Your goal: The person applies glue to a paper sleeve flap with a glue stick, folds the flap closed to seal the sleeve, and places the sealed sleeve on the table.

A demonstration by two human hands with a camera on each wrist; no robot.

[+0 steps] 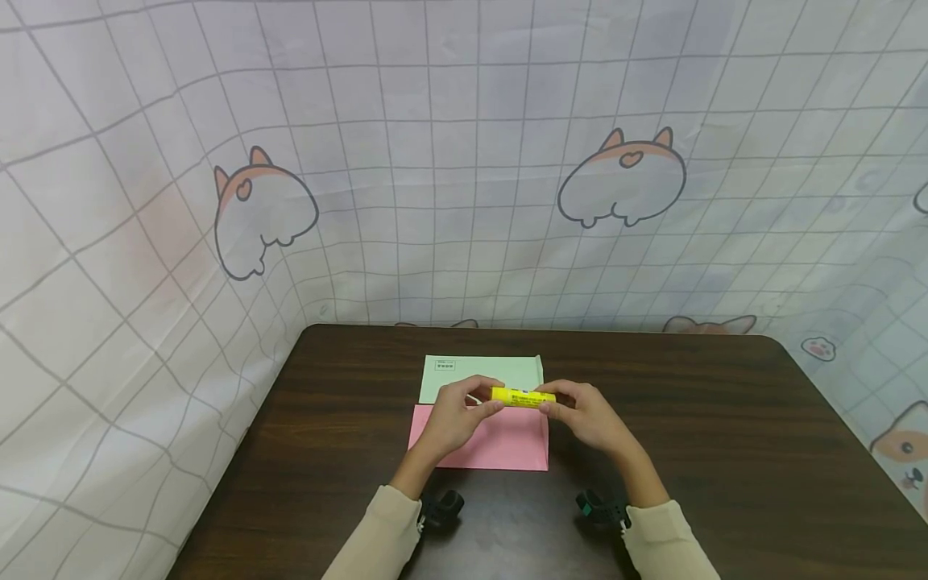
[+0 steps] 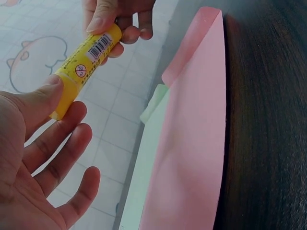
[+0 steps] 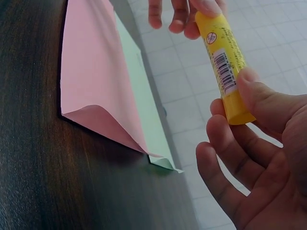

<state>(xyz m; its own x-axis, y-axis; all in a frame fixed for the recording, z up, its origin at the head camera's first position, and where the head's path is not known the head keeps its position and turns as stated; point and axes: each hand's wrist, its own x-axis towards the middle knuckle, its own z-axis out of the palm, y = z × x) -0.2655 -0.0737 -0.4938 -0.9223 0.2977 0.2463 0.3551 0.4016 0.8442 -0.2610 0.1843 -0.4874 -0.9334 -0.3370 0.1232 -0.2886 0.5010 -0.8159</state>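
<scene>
A yellow glue stick (image 1: 524,397) is held level above two envelopes, one hand at each end. My left hand (image 1: 454,415) pinches one end between thumb and fingers; in the left wrist view that end is plain yellow, and the barcode lies nearer the other hand. The opposite end is pinched by my right hand (image 1: 586,413), its lower fingers loosely bent in the right wrist view. Beneath the hands lies a pink envelope (image 1: 500,445), its flap raised at the right side in the right wrist view. A pale green envelope (image 1: 486,370) lies just behind it, partly covered.
The dark wooden table (image 1: 725,435) extends to both sides of the envelopes. White grid-patterned cloth (image 1: 449,185) with cartoon corgis hangs behind and beside the table. A black wrist device (image 1: 442,507) is worn on the left wrist, and a similar one (image 1: 603,509) on the right.
</scene>
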